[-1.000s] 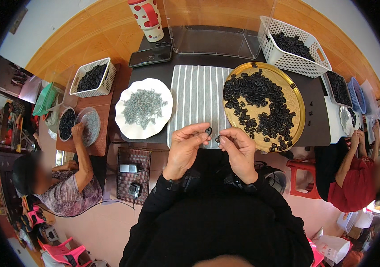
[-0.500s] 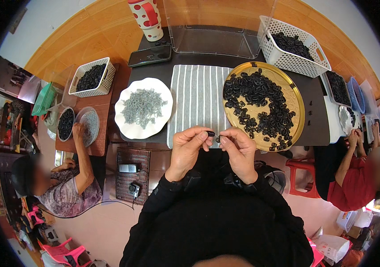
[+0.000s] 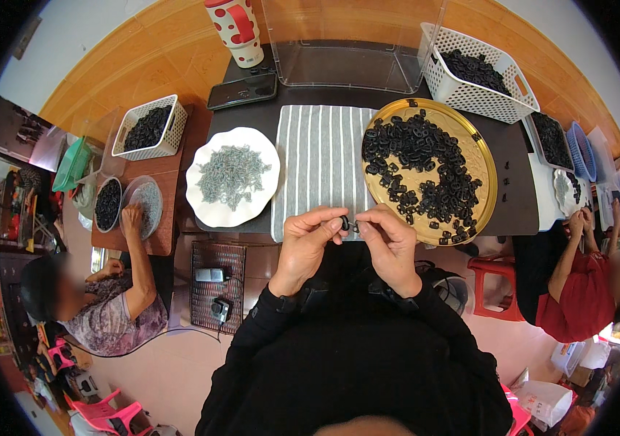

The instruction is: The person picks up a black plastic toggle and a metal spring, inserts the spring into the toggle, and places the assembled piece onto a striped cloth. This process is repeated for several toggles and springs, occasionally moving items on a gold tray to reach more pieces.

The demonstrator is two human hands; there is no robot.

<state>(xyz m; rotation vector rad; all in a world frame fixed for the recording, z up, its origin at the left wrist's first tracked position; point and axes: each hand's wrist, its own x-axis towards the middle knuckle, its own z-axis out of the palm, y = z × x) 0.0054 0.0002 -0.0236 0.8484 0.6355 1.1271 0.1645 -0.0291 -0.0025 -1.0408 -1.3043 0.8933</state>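
Over the near edge of the grey-and-white striped cloth point(image 3: 317, 156), my two hands are close together. My left hand point(image 3: 307, 245) is closed, pinching a small black oval plastic piece point(image 3: 345, 223) between thumb and forefinger. From the right, my right hand point(image 3: 391, 245) meets it with thumb and fingers pressed together; a tiny dark bit shows at their tips, too small to name. A round gold tray point(image 3: 493, 178) to the right carries many loose black plastic pieces point(image 3: 426, 138). At the left, a scalloped white plate point(image 3: 201, 211) bears a heap of thin grey metal pieces point(image 3: 230, 174).
Behind the cloth stands a clear plastic box point(image 3: 353, 65), with a phone point(image 3: 243, 91) and a red-dotted tumbler point(image 3: 239, 33) left of it. A white basket point(image 3: 480, 80) of black pieces sits back right. Co-workers sit left point(image 3: 117, 294) and right point(image 3: 578, 291).
The black piece in my left fingers has turned so that its oval face shows more. My hands stay nearly in place. The view has shifted very slightly.
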